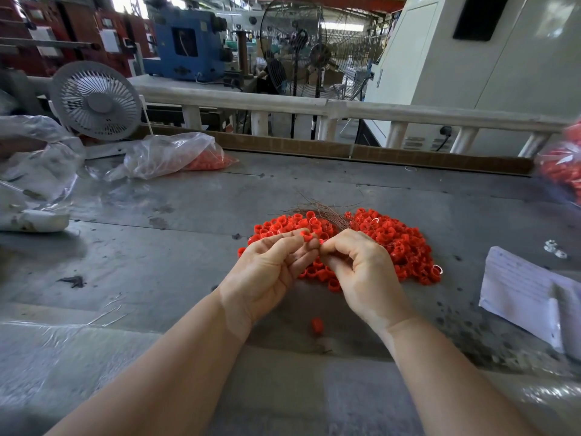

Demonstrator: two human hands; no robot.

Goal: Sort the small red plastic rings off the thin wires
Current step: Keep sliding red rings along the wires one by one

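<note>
- The grey worktable (157,247), scuffed and stained, fills most of the view; a brown cardboard strip (345,149) runs along its far edge, with a pale railing (345,107) behind it.
- A large white machine cabinet (471,64) stands beyond the railing at the right, and a blue machine (188,39) sits far back at the left.
- A black pedestal fan (317,55) with a wire cage stands behind the railing; a small grey desk fan (96,100) stands at the table's far left.
- Crumpled clear plastic sheeting (34,158) lies at the left edge; near it a clear bag (176,155) holds orange-red pieces.
- Another bag of red pieces (562,165) shows blurred at the right edge.
- A white printed paper (528,294) lies on the table at the right, well apart from the hands.
- The heap of small red plastic rings (390,240) lies mid-table, just beyond and partly under the hands.
- A bundle of thin wires (320,210) fans out on the far side of the heap, its strands running down toward the fingers.
- The left hand (270,269), fingers curled, pinches a single red ring (306,236) at its fingertips.
- The right hand (361,272), fingers curled, pinches at the meeting point with the left fingertips; it seems to grasp a wire, though that strand is too fine to make out.
- One stray red ring (317,324) lies alone on the table between the two wrists.
</note>
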